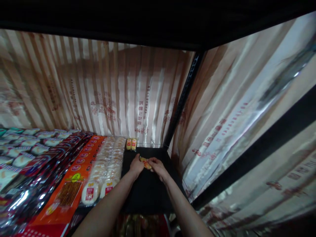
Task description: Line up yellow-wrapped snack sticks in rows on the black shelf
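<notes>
Between both hands is a small yellow packaged snack (145,163) with red print, held just above the dark shelf board (150,194). My left hand (136,166) is closed on its left end, while the fingers of my right hand (157,167) pinch its right end. Two similar small yellow packs (131,144) stand side by side at the back of the shelf, beyond my left hand. Left of my forearm run two rows of round white packaged cakes (108,161), their front ones bearing red labels.
Orange snack bags (71,184) lie in a row further left, beside many dark, shiny packs (37,164). Printed curtains (118,95) hang behind and at the right. A black upright post (184,98) marks the back corner; another shelf (123,19) hangs overhead.
</notes>
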### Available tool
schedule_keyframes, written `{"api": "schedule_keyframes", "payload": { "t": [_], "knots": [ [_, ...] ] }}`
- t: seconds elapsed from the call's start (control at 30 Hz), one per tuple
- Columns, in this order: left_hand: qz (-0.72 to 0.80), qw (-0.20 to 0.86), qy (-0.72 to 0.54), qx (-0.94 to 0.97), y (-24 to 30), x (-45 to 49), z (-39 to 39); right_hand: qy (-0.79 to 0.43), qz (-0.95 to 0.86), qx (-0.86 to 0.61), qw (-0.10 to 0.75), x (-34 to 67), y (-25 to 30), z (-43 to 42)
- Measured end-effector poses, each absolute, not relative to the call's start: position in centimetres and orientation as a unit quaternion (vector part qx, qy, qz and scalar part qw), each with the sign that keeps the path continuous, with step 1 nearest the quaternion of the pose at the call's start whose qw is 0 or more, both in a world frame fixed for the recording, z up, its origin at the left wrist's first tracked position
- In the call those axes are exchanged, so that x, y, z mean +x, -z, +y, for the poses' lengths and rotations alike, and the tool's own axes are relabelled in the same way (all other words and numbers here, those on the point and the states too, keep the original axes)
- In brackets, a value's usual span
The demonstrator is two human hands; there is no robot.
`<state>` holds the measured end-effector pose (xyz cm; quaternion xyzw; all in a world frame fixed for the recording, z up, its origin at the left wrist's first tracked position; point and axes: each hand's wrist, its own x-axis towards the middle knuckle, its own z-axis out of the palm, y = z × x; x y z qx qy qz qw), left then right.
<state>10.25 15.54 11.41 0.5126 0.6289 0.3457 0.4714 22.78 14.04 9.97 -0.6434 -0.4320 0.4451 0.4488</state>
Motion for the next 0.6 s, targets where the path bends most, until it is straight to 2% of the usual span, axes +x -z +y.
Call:
{"api": "schedule_keyframes", "payload": {
  "t": [0.13,0.37,0.6],
  "knots": [
    [0.594,0.550,-0.352,0.471,-12.1,10.0,15.3,-0.485,-0.448,-0.614,0.432,22.8,-11.9,13.6],
    [0.594,0.574,-0.387,0.411,-11.9,10.7,15.0,-0.547,-0.328,-0.549,0.540,22.4,-10.7,14.1],
    [0.649,0.510,-0.372,0.426,-10.4,11.5,16.1,-0.455,-0.411,-0.597,0.517,21.0,-6.9,15.9]
  ]
}}
